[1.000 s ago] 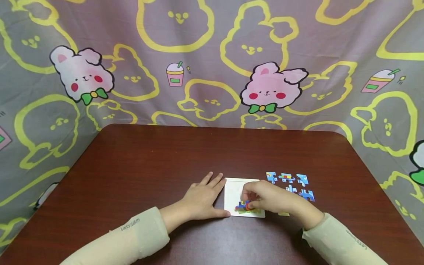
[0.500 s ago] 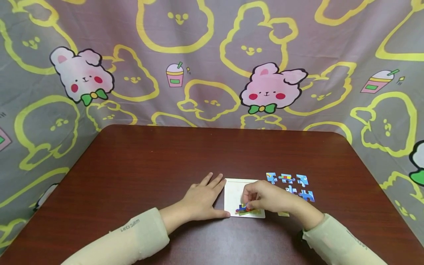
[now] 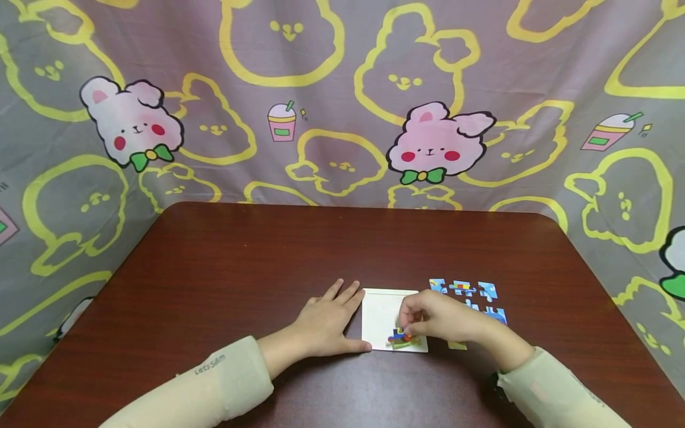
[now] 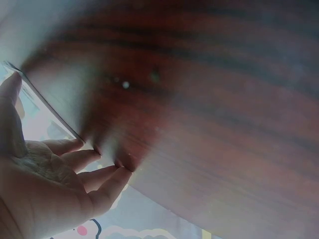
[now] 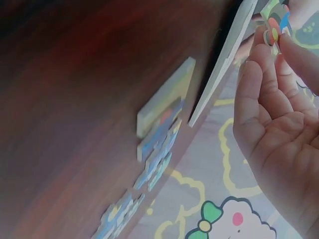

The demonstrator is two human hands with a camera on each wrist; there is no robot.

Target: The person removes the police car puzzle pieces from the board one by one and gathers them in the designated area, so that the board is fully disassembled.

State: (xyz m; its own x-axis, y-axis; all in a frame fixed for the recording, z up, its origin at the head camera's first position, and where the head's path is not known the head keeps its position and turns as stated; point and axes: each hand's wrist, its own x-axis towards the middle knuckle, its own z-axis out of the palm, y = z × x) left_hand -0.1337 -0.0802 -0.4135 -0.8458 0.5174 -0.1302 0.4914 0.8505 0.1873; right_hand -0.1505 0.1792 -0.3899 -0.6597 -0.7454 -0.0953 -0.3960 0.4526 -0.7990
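Observation:
A white puzzle board [image 3: 379, 315] lies flat on the table. My left hand [image 3: 329, 324] rests spread on the wood beside it, thumb and fingertips at the board's left edge. Between thumb and fingers, my right hand [image 3: 441, 316] pinches a colourful jigsaw piece [image 3: 397, 339] with blue, red and green on it, over the board's lower right part. In the right wrist view the jigsaw piece [image 5: 274, 25] shows at the fingertips; whether it touches the board I cannot tell. The left wrist view shows the left hand [image 4: 55, 184] with its fingers extended by the board's edge.
Several loose jigsaw pieces [image 3: 487, 290] lie right of the board, some partly hidden by the right hand and forearm. A yellowish piece [image 3: 457, 345] sits near the board's lower right corner. The brown table [image 3: 241, 249] is surrounded by a cartoon-printed curtain [image 3: 332, 77].
The right hand has shifted slightly right with the jigsaw piece, towards the board's lower right corner. My left hand has stayed in place.

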